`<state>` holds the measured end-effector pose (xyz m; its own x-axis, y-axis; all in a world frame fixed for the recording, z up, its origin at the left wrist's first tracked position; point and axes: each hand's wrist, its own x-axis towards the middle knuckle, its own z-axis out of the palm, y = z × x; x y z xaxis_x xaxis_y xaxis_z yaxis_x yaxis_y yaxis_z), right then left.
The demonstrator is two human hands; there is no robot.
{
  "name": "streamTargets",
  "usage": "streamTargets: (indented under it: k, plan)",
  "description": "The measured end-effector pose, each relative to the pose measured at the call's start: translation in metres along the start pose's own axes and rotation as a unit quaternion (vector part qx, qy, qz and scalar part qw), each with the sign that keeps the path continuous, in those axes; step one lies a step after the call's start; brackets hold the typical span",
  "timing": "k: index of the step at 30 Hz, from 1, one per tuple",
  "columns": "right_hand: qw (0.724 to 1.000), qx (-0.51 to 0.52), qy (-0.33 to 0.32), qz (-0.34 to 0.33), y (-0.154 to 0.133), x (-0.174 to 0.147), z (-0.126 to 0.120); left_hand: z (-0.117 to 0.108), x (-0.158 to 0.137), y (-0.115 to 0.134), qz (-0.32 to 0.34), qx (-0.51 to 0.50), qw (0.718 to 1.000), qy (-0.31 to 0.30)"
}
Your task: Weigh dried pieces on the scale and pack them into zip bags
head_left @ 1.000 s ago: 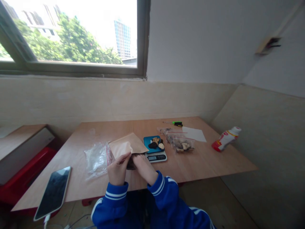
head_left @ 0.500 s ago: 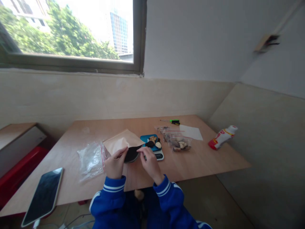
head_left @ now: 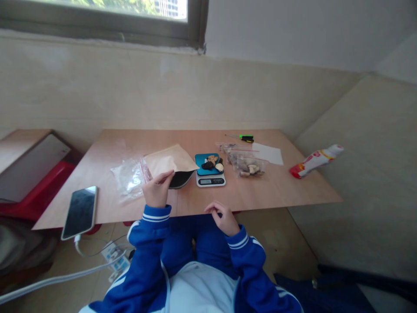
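My left hand point(head_left: 156, 190) pinches the near edge of a brown paper bag point(head_left: 167, 157) lying on the table. The bag's mouth stands a little apart on that side, and its inside point(head_left: 181, 178) looks black. My right hand point(head_left: 223, 217) is at the table's front edge, fingers loosely bent, holding nothing. Just right of the bag is a small digital scale point(head_left: 213, 181) with a blue top. A black piece point(head_left: 207, 165), a pale round slice point(head_left: 219, 167) and some brown pieces point(head_left: 213, 158) lie on it; they look like dried mushrooms.
Clear zip bags point(head_left: 249, 166) of dried pieces lie right of the scale, beside white paper point(head_left: 269, 154) and screwdrivers point(head_left: 246, 138). A red-and-white bottle point(head_left: 314, 161) stands at the right. Leftward are a clear plastic bag point(head_left: 130, 180) and a charging phone point(head_left: 80, 212) over the table's edge.
My right hand has let go of the paper bag's mouth and drawn back to the table's front edge. My left hand still holds the bag. The head view has tilted downward.
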<state>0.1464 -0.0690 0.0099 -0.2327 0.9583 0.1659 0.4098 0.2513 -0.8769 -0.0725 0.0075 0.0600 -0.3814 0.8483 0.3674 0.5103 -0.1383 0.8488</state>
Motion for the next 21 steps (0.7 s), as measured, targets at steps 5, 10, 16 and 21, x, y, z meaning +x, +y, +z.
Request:
streamTargets:
  k: [5,10,16,21]
  plan:
    - [0.958,-0.163,-0.226,0.074,0.021,-0.037,0.049,0.003,-0.006,-0.008,0.026,0.011,0.999,-0.020]
    - [0.942,-0.223,-0.216,0.127,0.047,-0.046,0.082,-0.001,-0.010,-0.015,0.044,0.015,0.999,-0.028]
    - [0.940,-0.232,-0.200,0.152,0.063,-0.041,0.074,-0.004,-0.013,-0.017,0.062,0.036,0.997,-0.036]
    - [0.923,-0.270,-0.238,0.139,0.060,-0.039,0.084,0.006,-0.016,-0.023,0.052,0.086,0.992,-0.075]
